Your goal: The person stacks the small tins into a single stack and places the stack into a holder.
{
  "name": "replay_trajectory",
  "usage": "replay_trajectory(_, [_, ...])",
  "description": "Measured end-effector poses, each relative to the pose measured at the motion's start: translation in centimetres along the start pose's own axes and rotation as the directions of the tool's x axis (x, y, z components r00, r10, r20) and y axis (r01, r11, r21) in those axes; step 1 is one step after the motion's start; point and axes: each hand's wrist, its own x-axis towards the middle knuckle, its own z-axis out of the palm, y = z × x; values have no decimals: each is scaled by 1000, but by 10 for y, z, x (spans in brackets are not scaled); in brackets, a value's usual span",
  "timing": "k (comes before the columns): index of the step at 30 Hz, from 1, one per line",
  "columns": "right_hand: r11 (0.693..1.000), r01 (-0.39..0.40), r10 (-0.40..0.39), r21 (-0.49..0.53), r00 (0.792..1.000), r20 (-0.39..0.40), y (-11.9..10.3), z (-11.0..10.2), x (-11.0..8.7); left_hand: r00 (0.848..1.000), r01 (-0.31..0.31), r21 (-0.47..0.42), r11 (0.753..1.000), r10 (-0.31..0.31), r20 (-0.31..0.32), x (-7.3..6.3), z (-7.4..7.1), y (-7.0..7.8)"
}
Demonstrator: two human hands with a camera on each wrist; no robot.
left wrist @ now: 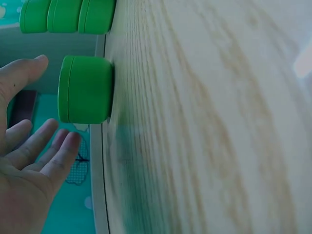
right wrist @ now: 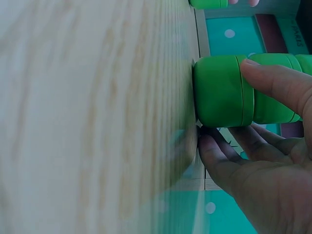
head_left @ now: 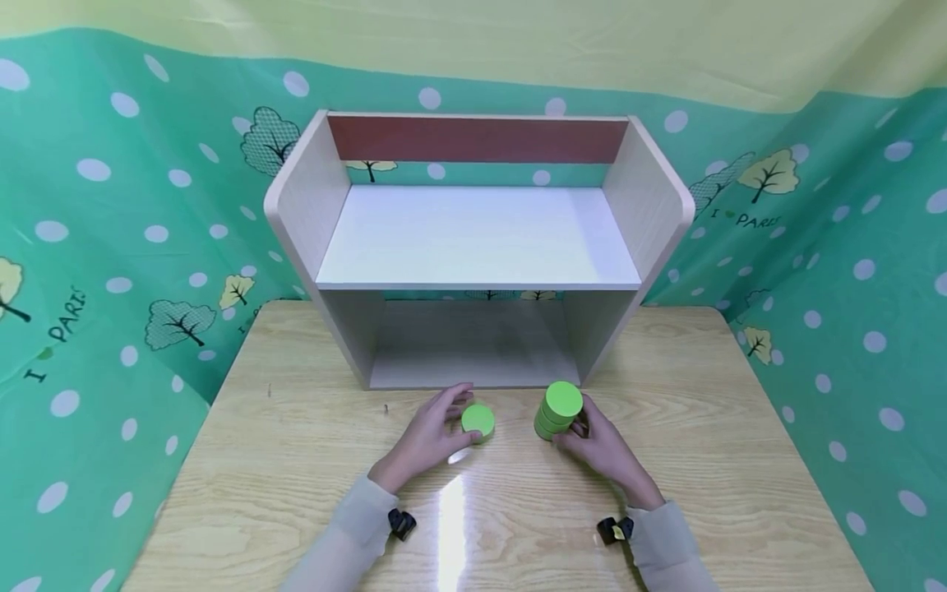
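Observation:
A short, round green container (head_left: pixel 478 421) with a seam near its top stands alone on the table. My left hand (head_left: pixel 431 433) is spread around it, with thumb and fingers apart from its side in the left wrist view (left wrist: pixel 87 90). To the right stands a stack of three similar green containers (head_left: pixel 558 409), upright on the tabletop. My right hand (head_left: pixel 601 444) holds the stack low down from its right side. In the right wrist view, the thumb lies against the containers near the seam of the bottom one (right wrist: pixel 222 92), and the other fingers are partly hidden behind them.
Just behind the hands stands a pale two-level shelf unit (head_left: pixel 473 238) with a brown back strip (head_left: pixel 477 140). It rests on the wood-grain table (head_left: pixel 244 477). Green dotted cloth (head_left: pixel 89 247) hangs around the back and sides.

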Motion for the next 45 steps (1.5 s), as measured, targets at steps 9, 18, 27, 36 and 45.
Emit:
replay_trajectory(9, [1000,-5,5,-1,1000,-6,0,0,0,999,30,-3,1000,-30,23,-1,2,-4])
replay_trajectory(18, [1000,0,0,-8,1000,-8,-2,0,0,999,42,-17,999,-41,34,-1,3,-7])
replay_trajectory(27, [1000,-14,14,-15,1000,-11,-2,1,0,998,38,-22,999,-37,43,-1,4,-9])
replay_trajectory(36, [1000,-12,12,-16,1000,-8,-2,1,0,997,42,29,999,-43,60,-1,5,-13])
replay_trajectory(45, [999,-12,11,-29,1000,-17,-2,1,0,998,36,18,999,-37,49,-1,5,-13])
